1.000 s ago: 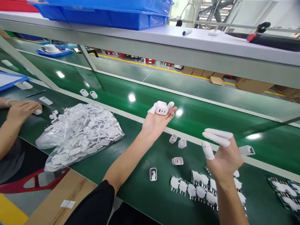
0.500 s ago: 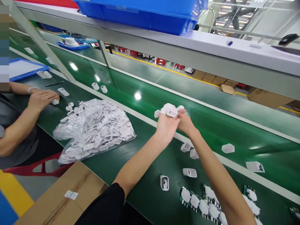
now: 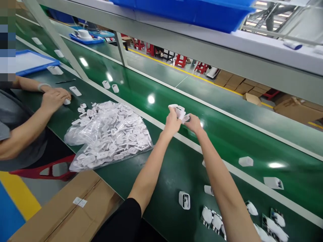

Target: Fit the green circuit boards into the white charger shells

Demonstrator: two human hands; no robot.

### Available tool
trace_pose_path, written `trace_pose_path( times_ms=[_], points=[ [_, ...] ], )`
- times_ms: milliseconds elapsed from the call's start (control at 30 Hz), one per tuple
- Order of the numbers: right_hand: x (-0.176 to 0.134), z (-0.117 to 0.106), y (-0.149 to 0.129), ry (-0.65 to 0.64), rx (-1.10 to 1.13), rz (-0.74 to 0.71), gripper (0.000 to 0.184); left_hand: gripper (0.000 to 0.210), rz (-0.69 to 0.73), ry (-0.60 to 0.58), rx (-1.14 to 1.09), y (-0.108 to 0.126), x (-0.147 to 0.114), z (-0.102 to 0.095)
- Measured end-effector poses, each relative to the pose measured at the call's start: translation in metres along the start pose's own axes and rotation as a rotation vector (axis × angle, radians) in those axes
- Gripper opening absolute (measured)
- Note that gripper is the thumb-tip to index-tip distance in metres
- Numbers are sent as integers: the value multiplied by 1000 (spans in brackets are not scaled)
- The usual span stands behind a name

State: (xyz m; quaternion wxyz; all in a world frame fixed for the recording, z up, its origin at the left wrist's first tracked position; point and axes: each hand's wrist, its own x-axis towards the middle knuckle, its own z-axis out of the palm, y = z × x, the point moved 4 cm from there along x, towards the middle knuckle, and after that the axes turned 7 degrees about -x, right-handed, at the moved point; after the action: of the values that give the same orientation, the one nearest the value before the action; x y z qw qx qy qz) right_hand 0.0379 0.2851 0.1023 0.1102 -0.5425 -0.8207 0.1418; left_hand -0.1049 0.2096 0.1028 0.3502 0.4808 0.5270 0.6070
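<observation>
We see two bare forearms reaching over a dark green counter (image 3: 171,178). Just off centre, towards 2 o'clock, our left hand (image 3: 172,122) grips a boxy white plastic casing (image 3: 180,113), held above a glossy green belt (image 3: 224,134). Our right hand (image 3: 194,122) is beside it at 3 o'clock, fingers curled in around a small whitish shape; we cannot tell whether that is a part or a covered fingertip. The work looks part-way along to us: at 5 o'clock a white open-ended casing (image 3: 184,200) has dark innards inside, while green circuit boards with white pads (image 3: 213,219) lie loose nearby at 5, more at 4, and a clear plastic bag (image 3: 82,134) between 8 and 9 is heaped with small white pieces (image 3: 118,137). Whether the held casing is filled, we cannot tell. Its dark-marked end seems to face upward; its long axis appears to lean from 11 towards 5, though fingers hide much of it. Past the bag, towards 9, are a co-worker's hands (image 3: 54,98).
</observation>
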Motion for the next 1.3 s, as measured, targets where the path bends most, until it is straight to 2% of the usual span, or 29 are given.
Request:
trace_pose_path(
  times_ms=[67, 133, 233, 333, 400, 467, 500, 567, 667, 700, 767, 867, 933, 1133, 1200, 1300],
  points=[
    [-16, -21, 34, 23, 1, 82, 39, 40, -66, -72, 86, -28, 4, 1],
    [-43, -45, 65, 66, 10, 145, 36, 39, -115, -157, 112, -54, 2, 10],
    [-95, -75, 94, 114, 43, 168, 34, 38, -146, -241, 152, -76, -6, 25],
    [-145, -92, 101, 138, 81, 144, 34, 53, -122, -216, 204, -73, -9, 27],
    [-169, -97, 98, 150, 111, 117, 34, 76, -59, -157, 260, -58, -9, 23],
    [-186, -99, 93, 164, 165, 92, 33, 88, 50, -189, 327, -37, -11, 26],
    [-191, -99, 92, 164, 192, 85, 33, 87, 105, -267, 343, -28, -14, 32],
    [-197, -97, 93, 147, 195, 97, 32, 74, 152, -522, 321, -14, -26, 53],
    [-207, -94, 109, 107, 102, 158, 30, 70, -4, -926, 287, -14, -55, 91],
    [-212, -95, 118, 100, 69, 186, 29, 75, -66, -1017, 318, -17, -66, 102],
    [-227, -96, 139, 70, 23, 242, 27, 82, -127, -1116, 403, -26, -83, 120],
    [-253, -91, 165, -37, -24, 287, 26, 68, -109, -1143, 464, -35, -97, 136],
    [-266, -79, 173, -95, -39, 285, 27, 55, -103, -1148, 456, -37, -102, 142],
    [-274, -34, 165, -122, -17, 223, 26, 45, -76, -1154, 424, -41, -111, 152],
    [-274, -35, 165, -112, 17, 204, 33, 48, -76, -1149, 413, -43, -112, 153],
    [-272, -55, 173, -87, 91, 173, 48, 61, -124, -1159, 387, -45, -110, 150]
  ],
)
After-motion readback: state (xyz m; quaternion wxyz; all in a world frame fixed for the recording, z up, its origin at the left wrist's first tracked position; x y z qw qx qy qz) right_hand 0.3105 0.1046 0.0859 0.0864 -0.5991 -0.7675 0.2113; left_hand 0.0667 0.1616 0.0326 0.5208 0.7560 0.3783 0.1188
